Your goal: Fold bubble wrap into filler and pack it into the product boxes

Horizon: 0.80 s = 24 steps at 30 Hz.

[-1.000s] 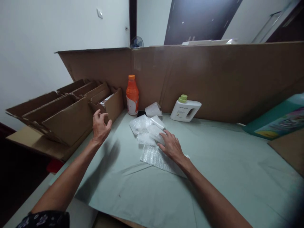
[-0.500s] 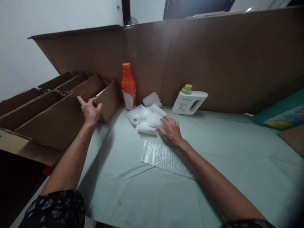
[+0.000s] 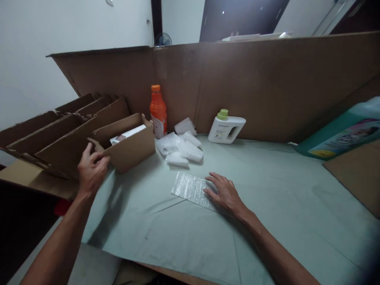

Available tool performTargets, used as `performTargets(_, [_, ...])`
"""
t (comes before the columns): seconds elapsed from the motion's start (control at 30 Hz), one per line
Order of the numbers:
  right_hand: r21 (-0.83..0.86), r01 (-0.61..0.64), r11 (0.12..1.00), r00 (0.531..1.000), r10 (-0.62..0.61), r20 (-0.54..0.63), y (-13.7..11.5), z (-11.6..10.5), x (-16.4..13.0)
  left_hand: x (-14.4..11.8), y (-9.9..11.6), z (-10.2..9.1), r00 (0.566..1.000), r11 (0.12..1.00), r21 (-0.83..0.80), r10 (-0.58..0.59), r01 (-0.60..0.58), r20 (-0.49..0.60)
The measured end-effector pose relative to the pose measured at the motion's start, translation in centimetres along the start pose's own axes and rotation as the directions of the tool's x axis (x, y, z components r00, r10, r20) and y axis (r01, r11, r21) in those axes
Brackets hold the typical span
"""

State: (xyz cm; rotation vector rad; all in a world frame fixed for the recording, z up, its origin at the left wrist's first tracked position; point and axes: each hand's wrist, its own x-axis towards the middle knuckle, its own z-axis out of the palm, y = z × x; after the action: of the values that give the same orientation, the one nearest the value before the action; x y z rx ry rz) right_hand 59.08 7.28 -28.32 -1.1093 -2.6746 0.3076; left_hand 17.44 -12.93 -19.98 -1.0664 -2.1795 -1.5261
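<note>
Box (image 3: 133, 150), brown card, open-topped: is standing at the left of the counter (image 3: 184, 237), in front of the dividers, with white contents (image 3: 127, 134) showing inside.
Left hand (image 3: 92, 170): is closing narrowly on the box's near-left edge, thumb and fingers pinching the card; the forearm is rising steeply from the lower left.
Bubble sheet (image 3: 190, 188), clear: is lying flat at mid-counter, its right part running beneath the right hand.
Right hand (image 3: 227, 194): is holding nothing visible, palm facing down, fingers loosely curving, thumb standing apart over the sheet; whether it is touching is unclear. The forearm is slanting in from the lower right.
Wrap pieces (image 3: 179, 148), several: are lying heaped beyond the sheet, right of the box.
Orange bottle (image 3: 158, 113): is standing upright behind the box.
White bottle (image 3: 221, 130), green cap: is standing right of the heap, near the backboard (image 3: 252, 79).
Dividers (image 3: 63, 146), card: are forming compartments at far left.
Green jug (image 3: 341, 134): is standing at far right, behind a card panel (image 3: 356, 174).
</note>
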Motion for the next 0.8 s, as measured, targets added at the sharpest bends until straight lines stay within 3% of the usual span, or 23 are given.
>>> performTargets(0.1, [0.022,0.044,0.999,0.998,-0.045,0.044,0.0,-0.1,-0.2,-4.9,-0.4,-5.1,0.997,0.997,-0.008,-0.072,0.072,-0.011])
performTargets(0.2, [0.03,0.073,0.997,0.995,-0.075,0.07,-0.9,0.2,-0.2,-8.5,-0.2,-7.6,0.992,0.989,-0.093,-0.122,0.118,-0.035])
performTargets(0.3, [0.076,0.132,0.988,0.989,-0.137,0.063,-1.7,0.6,-0.7,-10.4,1.1,-7.7,0.998,0.987,-0.144,-0.065,0.067,0.018])
performTargets(0.47, [0.119,0.166,0.979,0.981,-0.177,0.081,-0.3,-0.5,-2.9,-11.4,2.9,-6.5,0.961,0.987,-0.146,0.097,-0.06,0.26])
performTargets(0.6, [0.084,0.113,0.99,0.974,-0.127,0.186,2.0,-3.0,-5.3,-11.4,2.5,-6.0,0.953,0.991,-0.126,0.079,-0.044,0.292])
performTargets(0.8, [0.204,0.096,0.974,0.943,-0.155,0.295,3.9,-5.5,-8.5,-10.4,1.9,-6.2,0.939,0.992,-0.1,0.1,-0.071,0.33])
